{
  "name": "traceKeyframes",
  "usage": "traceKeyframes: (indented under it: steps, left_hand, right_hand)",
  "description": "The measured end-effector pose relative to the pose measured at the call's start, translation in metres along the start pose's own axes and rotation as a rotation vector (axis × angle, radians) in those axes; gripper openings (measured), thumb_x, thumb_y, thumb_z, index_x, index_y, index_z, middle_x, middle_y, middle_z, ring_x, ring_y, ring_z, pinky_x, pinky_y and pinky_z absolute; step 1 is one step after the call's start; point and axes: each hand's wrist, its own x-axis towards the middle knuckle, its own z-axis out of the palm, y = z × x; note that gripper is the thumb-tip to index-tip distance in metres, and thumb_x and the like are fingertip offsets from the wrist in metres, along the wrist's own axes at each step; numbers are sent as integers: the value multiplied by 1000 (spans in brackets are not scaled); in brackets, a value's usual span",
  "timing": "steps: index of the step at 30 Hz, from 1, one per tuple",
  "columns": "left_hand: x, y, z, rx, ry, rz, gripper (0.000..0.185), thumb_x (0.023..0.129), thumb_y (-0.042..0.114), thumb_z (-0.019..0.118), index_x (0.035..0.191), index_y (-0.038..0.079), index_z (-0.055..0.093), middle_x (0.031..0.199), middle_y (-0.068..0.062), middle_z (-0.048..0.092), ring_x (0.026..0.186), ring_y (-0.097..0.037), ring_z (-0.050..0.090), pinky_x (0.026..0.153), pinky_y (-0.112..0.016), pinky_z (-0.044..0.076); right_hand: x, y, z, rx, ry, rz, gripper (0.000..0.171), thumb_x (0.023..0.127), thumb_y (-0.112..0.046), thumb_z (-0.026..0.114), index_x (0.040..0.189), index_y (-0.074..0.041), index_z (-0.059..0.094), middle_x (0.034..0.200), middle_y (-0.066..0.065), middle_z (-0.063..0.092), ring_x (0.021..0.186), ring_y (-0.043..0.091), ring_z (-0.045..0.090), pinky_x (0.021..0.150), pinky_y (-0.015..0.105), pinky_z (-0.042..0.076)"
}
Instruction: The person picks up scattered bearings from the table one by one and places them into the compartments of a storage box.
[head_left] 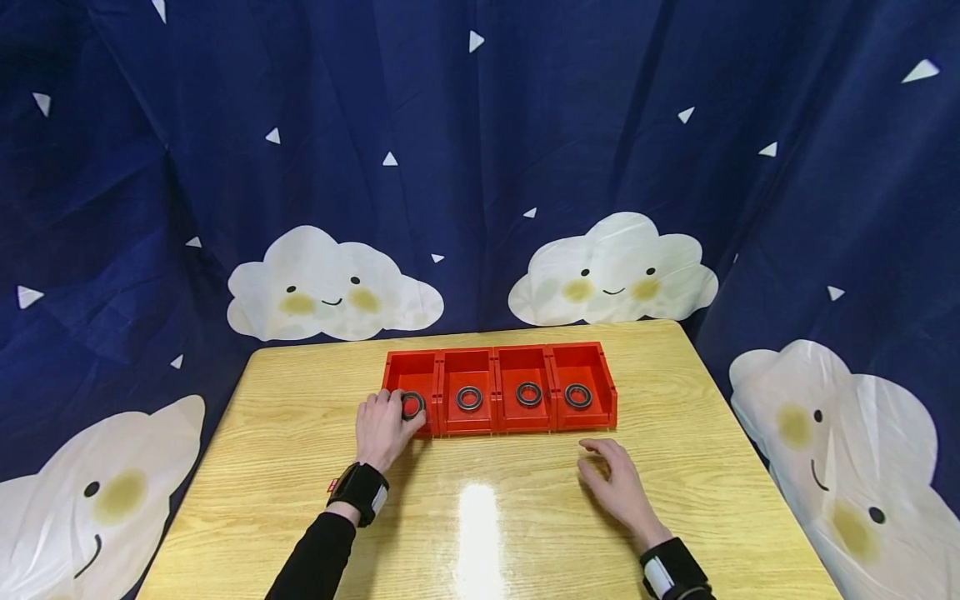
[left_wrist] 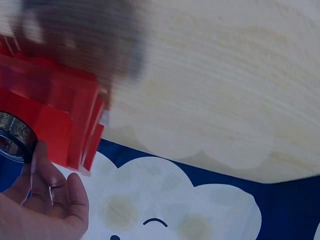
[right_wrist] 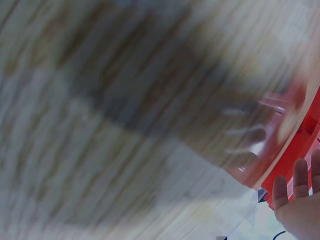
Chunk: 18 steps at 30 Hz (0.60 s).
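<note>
In the head view my left hand (head_left: pixel 381 429) reaches over the front wall of the leftmost red bin (head_left: pixel 411 362). It pinches a black-and-silver ball bearing (head_left: pixel 412 394) between thumb and fingers. The left wrist view shows that bearing (left_wrist: pixel 22 131) tilted up at the fingertips, partly cut off by the frame. My right hand (head_left: pixel 618 483) hovers near the front of the rightmost bin (head_left: pixel 576 359), fingers loosely bent with nothing between them. From the right wrist, its fingers (right_wrist: pixel 300 180) appear beside the red bins.
Four matching bins stand joined in a row. Each of the other bins has one bearing lying in it: a second bearing (head_left: pixel 461 398), a third (head_left: pixel 519 395) and a fourth (head_left: pixel 567 396). The wooden table (head_left: pixel 300 400) meets a blue curtain (head_left: pixel 480 167) with clouds behind.
</note>
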Motion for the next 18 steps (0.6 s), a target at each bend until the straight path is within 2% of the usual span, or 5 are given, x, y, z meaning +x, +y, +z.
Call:
traceKeyframes:
  steps: [8,18]
  left_hand:
    - [19,-2,6,152,-28,96,51,85,47,74,104,1,68,93,-18,65,90,-36,56,81,-46,48]
    - [35,-1,8,305,-120,161,49,86,48,74,100,1,66,94,-16,63,95,-36,55,92,-47,47]
  right_hand:
    - [-1,1,-2,2,6,9,30,91,-11,72,119,-3,69,114,12,69,109,31,62,93,50,48]
    - [0,3,-3,-27,62,-38,29,87,-7,74,115,-1,71,110,10,70,104,28,62,90,44,49]
